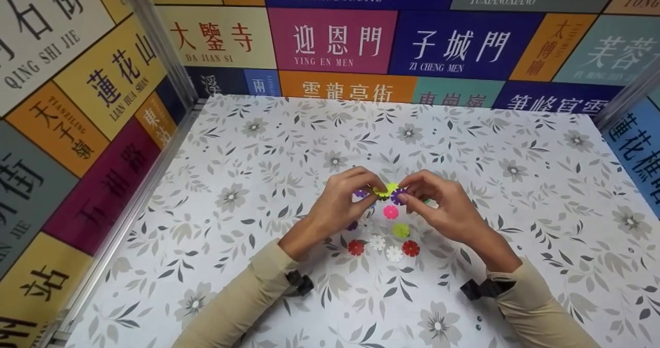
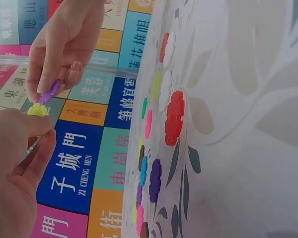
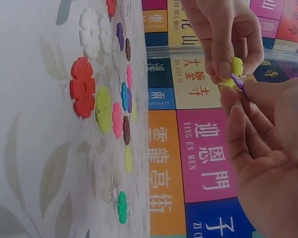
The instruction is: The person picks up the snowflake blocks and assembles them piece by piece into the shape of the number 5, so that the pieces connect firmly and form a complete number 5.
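Fingers of left hand (image 1: 343,197) pinch a yellow piece (image 1: 390,187); those of right hand (image 1: 441,203), a purple piece (image 1: 399,197), the two touching. Whether locked, my feed can't tell. Loose on the counter (image 1: 541,224), near to far: white discs (image 1: 378,242), red discs (image 1: 356,247), pink disc (image 1: 391,212). I judge it early.

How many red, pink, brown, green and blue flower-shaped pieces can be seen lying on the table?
Red pieces: 2
Pink pieces: 2
Brown pieces: 2
Green piece: 1
Blue piece: 1
Total visible: 8
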Motion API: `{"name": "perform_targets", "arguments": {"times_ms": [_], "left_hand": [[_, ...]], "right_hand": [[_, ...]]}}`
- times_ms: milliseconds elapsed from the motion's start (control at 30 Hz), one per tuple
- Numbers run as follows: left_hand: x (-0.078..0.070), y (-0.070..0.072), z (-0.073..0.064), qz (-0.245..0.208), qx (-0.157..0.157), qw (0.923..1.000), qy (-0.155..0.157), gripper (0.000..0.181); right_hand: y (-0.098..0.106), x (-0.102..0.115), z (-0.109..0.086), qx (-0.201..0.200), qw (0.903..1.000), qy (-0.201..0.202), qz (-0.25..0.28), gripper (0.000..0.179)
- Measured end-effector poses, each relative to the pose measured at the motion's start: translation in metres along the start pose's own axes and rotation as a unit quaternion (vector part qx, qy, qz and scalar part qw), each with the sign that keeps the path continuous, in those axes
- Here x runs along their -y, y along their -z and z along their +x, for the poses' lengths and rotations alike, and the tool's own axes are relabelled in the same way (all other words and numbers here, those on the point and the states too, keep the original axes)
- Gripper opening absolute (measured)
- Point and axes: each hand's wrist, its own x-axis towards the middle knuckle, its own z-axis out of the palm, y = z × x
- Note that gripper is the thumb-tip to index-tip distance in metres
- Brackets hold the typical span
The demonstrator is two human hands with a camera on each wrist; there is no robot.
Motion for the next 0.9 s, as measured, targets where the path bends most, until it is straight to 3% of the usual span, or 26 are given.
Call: {"name": "perform_targets", "arguments": {"times_ms": [300,600,900], "left_hand": [[-0.0026,-0.0009,-0.0003,0.005,0.004,0.9999,-0.01,0.014],[-0.0057,0.0008,-0.0011,-0.005,-0.015,0.9996,-0.025,0.014],[-0.0098,0.0022,-0.0009,0.024,-0.028,0.9963,-0.078,0.011]], "right_hand": [[0.0027,-0.0004,0.0,0.01,0.9997,0.016,0.014,0.02],[0.0062,0.0038,0.0018,-0.031,0.9992,0.011,0.024,0.02],[0.0073,0.0087,0.0008,-0.037,0.9972,0.001,0.066,0.018]]}}
